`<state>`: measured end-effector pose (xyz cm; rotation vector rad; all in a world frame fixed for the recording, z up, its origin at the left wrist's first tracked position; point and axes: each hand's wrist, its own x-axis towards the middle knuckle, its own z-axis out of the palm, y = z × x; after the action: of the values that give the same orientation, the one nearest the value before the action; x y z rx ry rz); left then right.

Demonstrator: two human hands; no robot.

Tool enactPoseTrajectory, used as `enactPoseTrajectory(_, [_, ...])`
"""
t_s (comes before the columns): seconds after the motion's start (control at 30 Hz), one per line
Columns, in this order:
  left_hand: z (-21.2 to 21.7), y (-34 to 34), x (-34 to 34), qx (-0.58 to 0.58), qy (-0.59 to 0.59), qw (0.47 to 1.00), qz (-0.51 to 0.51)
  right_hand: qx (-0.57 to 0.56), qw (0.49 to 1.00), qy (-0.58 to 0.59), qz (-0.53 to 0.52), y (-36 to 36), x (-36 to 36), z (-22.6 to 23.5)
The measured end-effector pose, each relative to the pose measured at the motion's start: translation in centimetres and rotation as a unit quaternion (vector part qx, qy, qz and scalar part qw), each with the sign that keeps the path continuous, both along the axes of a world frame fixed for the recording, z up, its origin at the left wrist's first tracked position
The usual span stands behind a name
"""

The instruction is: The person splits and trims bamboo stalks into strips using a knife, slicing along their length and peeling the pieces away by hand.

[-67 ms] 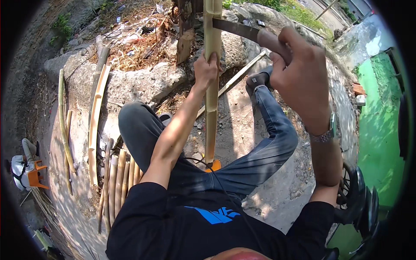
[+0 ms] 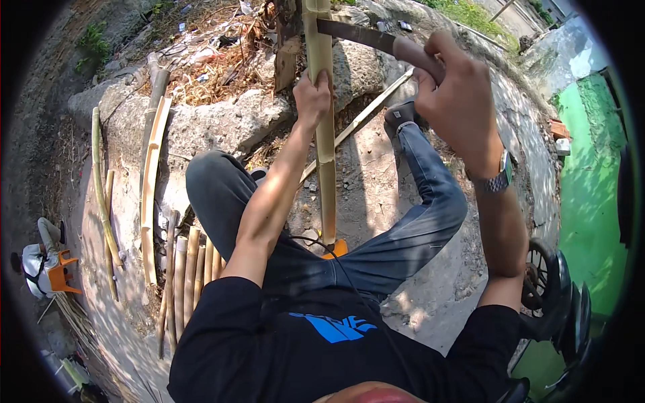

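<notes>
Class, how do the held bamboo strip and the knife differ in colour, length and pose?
The bamboo strip is pale yellow-tan; the knife has a dark blade. The bamboo strip looks much longer than the knife. The bamboo strip runs up the picture; the knife slants sideways. Both are narrow and held, one by the left grip, the other by the right grip.

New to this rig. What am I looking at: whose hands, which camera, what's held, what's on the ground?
No machine here: these are a person's two bare hands. A fisheye camera worn on the head looks down, so straight edges bend near the rim; picture left is the person's left. The left hand grips an upright split bamboo piece. The right hand holds a knife by its handle, blade at the bamboo's edge. Cut bamboo poles lie on the ground to the left.
</notes>
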<state>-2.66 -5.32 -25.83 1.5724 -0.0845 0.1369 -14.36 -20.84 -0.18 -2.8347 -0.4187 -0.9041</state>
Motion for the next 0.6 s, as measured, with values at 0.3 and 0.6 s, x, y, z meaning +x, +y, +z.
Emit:
enactPoseTrajectory(0.3, [0.5,0.5,0.0,0.014,-0.012,0.999,0.031,0.135,0.989,0.050,-0.013,3.2,1.6,-5.3])
enactPoseTrajectory(0.6, [-2.9,-1.9,-4.9,0.189,-0.120,0.974,0.037,0.584,0.705,0.403,-0.002,-6.1,0.8,-5.1])
